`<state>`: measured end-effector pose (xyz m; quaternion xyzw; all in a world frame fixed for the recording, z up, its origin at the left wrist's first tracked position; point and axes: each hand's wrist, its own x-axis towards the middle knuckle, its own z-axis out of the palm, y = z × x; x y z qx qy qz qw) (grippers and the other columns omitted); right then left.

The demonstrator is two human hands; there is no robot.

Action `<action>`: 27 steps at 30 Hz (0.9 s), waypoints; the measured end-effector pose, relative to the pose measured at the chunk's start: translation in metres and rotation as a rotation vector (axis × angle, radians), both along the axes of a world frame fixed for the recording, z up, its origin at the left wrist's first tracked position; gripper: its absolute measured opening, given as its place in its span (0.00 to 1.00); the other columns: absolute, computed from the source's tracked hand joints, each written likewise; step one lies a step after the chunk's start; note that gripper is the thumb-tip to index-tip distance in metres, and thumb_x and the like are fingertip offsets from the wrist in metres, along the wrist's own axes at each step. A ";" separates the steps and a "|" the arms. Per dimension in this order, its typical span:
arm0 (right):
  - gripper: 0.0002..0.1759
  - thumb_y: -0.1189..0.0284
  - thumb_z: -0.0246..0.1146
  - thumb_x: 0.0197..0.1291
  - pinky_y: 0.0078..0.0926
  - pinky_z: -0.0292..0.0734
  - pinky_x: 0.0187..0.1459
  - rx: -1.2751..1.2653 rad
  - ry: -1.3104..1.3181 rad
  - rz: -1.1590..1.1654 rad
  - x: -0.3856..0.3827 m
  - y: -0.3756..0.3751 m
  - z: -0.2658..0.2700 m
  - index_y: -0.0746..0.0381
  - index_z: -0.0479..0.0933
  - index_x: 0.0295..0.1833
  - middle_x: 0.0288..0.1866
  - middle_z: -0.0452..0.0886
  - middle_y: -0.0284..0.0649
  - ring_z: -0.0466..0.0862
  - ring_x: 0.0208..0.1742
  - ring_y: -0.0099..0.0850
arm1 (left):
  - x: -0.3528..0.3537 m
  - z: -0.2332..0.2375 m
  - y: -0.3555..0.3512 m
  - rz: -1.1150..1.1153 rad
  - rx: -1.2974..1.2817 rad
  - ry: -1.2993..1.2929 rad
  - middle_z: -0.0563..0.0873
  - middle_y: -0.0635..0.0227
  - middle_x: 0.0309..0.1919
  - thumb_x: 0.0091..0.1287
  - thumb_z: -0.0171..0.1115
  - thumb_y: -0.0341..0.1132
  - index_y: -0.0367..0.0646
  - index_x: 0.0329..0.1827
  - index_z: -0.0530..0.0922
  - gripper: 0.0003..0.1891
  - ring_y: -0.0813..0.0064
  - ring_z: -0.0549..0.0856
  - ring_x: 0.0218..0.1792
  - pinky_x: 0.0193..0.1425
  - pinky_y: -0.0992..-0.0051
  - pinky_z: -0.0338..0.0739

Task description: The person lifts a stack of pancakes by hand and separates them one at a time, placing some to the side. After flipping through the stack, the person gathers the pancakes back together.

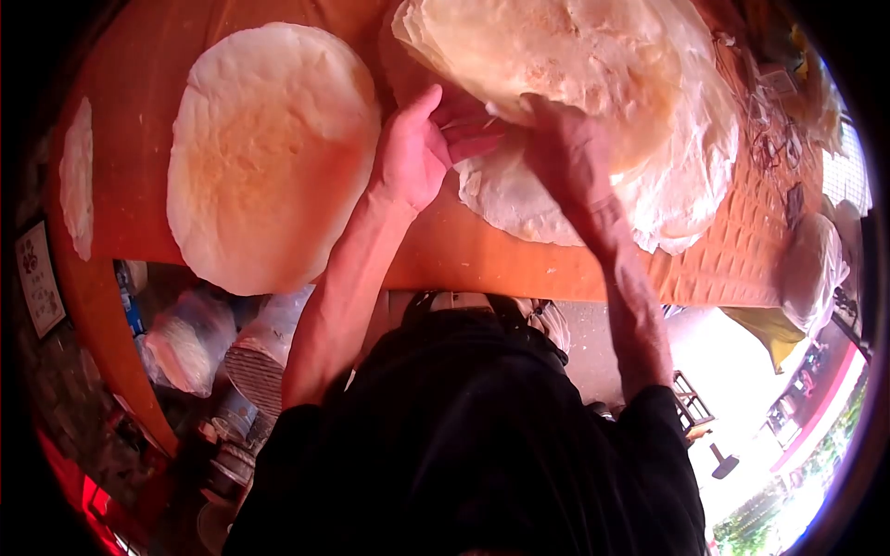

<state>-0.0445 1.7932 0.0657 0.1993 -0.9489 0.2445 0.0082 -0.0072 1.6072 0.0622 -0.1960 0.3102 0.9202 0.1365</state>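
Structurally, the stack of flatbreads (593, 56) consists of very thin, wide, pale sheets. Each sheet is judged light, limp and easy to tear, and the edges crumple and overlap unevenly. Support from a flat palm under a sheet, close to the rim, is judged safer than a fingertip pinch, since a pinch at one point is likely to rip it. The stack lies on the orange table (464, 264) at the far right, partly over a woven mat (742, 250). The left hand (413, 153) is open, fingers straight and together, pushed in at the near-left edge of the stack between upper and lower sheets. The right hand (567, 148) rests on the same edge, just beside the left, with its back toward the camera. Its fingertips are hidden under the upper sheets, so whether it grips cannot be determined. A single flatbread (269, 153) lies flat to the left of the left hand, apart from the stack.
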 end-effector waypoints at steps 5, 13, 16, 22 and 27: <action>0.08 0.72 0.63 0.59 0.35 0.80 0.33 0.233 0.273 -0.073 -0.044 0.043 0.123 0.55 0.83 0.44 0.33 0.85 0.43 0.83 0.30 0.44 | 0.044 0.001 0.002 -0.159 -0.459 -0.056 0.84 0.60 0.42 0.75 0.52 0.40 0.37 0.56 0.73 0.16 0.67 0.86 0.43 0.48 0.71 0.81; 0.17 0.82 0.56 0.46 0.39 0.74 0.27 0.159 -0.058 0.093 0.011 0.034 0.041 0.58 0.84 0.40 0.23 0.81 0.49 0.82 0.25 0.43 | 0.066 -0.014 0.012 -0.148 -0.704 -0.224 0.82 0.62 0.41 0.69 0.61 0.32 0.30 0.58 0.70 0.19 0.74 0.84 0.36 0.43 0.76 0.80; 0.13 0.81 0.57 0.45 0.43 0.74 0.28 0.110 -0.037 0.130 0.012 0.035 0.020 0.60 0.82 0.36 0.23 0.80 0.50 0.82 0.27 0.48 | 0.059 -0.017 0.017 -0.197 -0.773 -0.221 0.83 0.65 0.36 0.67 0.64 0.32 0.30 0.56 0.71 0.19 0.77 0.83 0.30 0.35 0.80 0.78; 0.15 0.82 0.56 0.46 0.41 0.78 0.33 0.062 0.090 0.165 0.045 0.057 0.029 0.59 0.80 0.40 0.31 0.83 0.45 0.83 0.33 0.46 | 0.062 -0.017 0.021 -0.118 -1.264 0.054 0.82 0.70 0.32 0.64 0.64 0.25 0.35 0.50 0.75 0.13 0.81 0.81 0.31 0.36 0.80 0.77; 0.17 0.84 0.57 0.43 0.40 0.80 0.38 0.098 -0.010 0.131 0.053 0.061 0.028 0.61 0.80 0.42 0.37 0.85 0.42 0.84 0.40 0.44 | 0.068 -0.036 0.025 0.180 -0.630 -0.158 0.83 0.66 0.32 0.59 0.62 0.22 0.36 0.42 0.74 0.09 0.72 0.83 0.32 0.39 0.77 0.80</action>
